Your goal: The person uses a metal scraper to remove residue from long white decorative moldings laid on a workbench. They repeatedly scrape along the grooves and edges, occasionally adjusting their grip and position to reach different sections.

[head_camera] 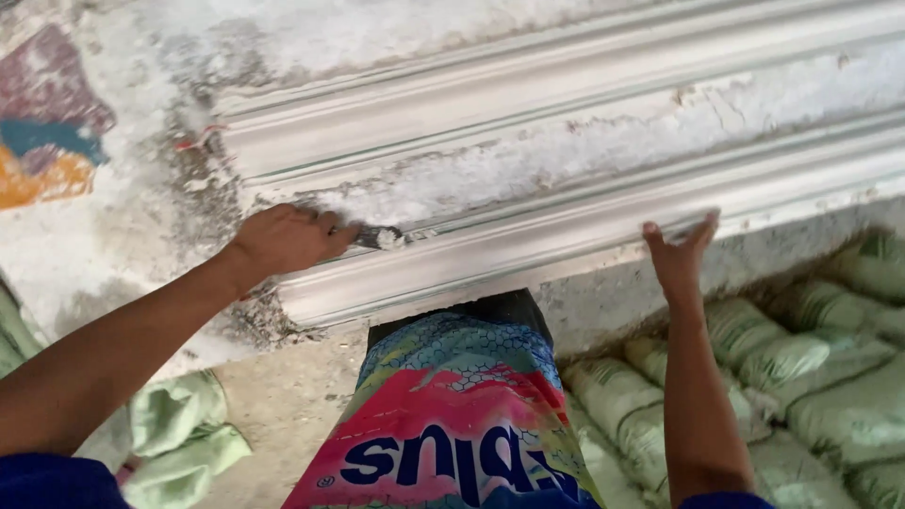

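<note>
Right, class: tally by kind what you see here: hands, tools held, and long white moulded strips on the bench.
Hands: 2, left hand and right hand
Scraping tool: 1
White moulded strip: 1
Total: 4

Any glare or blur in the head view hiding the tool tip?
Head view: soft, even daylight, no glare; the tool in the left hand is slightly smeared, its tip clogged with white plaster; the right hand on the moulding is slightly soft.

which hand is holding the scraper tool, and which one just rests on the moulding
The left hand grips the small plaster-tipped scraper against the white moulding. The right hand holds no tool; its open fingers rest on the moulding's lower edge.
</note>
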